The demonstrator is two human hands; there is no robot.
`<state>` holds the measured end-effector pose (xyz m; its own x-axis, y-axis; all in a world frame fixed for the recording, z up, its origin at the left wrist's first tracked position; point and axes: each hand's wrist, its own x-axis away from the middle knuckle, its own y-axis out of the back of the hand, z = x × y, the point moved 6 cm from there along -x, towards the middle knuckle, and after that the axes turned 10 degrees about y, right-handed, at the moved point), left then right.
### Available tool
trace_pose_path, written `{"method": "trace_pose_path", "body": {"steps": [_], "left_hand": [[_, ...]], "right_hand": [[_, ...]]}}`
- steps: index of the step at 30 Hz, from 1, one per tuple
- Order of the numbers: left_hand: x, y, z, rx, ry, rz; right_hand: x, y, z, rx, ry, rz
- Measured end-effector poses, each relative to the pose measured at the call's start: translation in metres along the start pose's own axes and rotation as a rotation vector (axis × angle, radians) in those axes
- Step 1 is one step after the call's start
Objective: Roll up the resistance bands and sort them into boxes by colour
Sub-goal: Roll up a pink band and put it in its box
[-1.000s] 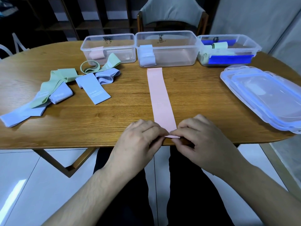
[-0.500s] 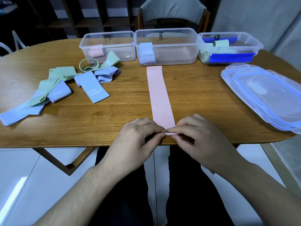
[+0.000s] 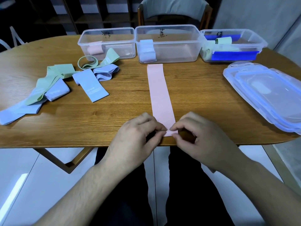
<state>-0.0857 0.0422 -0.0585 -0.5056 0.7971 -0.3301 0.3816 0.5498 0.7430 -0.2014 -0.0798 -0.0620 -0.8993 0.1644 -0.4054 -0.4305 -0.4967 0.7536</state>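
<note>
A long pink band (image 3: 158,90) lies flat on the wooden table (image 3: 203,101), running from the boxes toward me. My left hand (image 3: 136,141) and my right hand (image 3: 200,141) both pinch its near end at the table's front edge, where a small fold is turned over. Three clear boxes stand at the back: the left box (image 3: 107,44) holds a pink roll, the middle box (image 3: 167,44) holds light blue rolls, the right box (image 3: 232,44) holds green rolls and a dark blue item. Loose green bands (image 3: 53,79) and light blue bands (image 3: 91,85) lie at the left.
A stack of clear lids with blue seals (image 3: 267,93) rests at the table's right end. A chair (image 3: 175,12) stands behind the boxes, with dark shelving at the back left. White floor tiles and a table leg (image 3: 65,160) show below the front edge.
My fingers have worked the pink band's near end into a small fold. The view has shifted slightly; the band and boxes stay in place.
</note>
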Motion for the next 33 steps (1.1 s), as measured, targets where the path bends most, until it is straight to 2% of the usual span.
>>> {"method": "trace_pose_path", "body": {"steps": [7, 19, 28, 33], "left_hand": [[0.005, 0.000, 0.001, -0.040, -0.062, 0.007], [-0.003, 0.001, -0.002, -0.090, -0.079, 0.079], [-0.008, 0.001, 0.005, -0.020, -0.003, 0.102], [-0.010, 0.001, 0.004, -0.064, 0.000, 0.073]], "right_hand": [[0.002, -0.002, -0.001, 0.033, 0.006, 0.017], [-0.005, -0.001, 0.003, 0.219, 0.153, 0.013], [-0.010, 0.003, -0.001, 0.022, -0.005, 0.041], [-0.013, 0.001, -0.005, 0.002, -0.045, 0.039]]}}
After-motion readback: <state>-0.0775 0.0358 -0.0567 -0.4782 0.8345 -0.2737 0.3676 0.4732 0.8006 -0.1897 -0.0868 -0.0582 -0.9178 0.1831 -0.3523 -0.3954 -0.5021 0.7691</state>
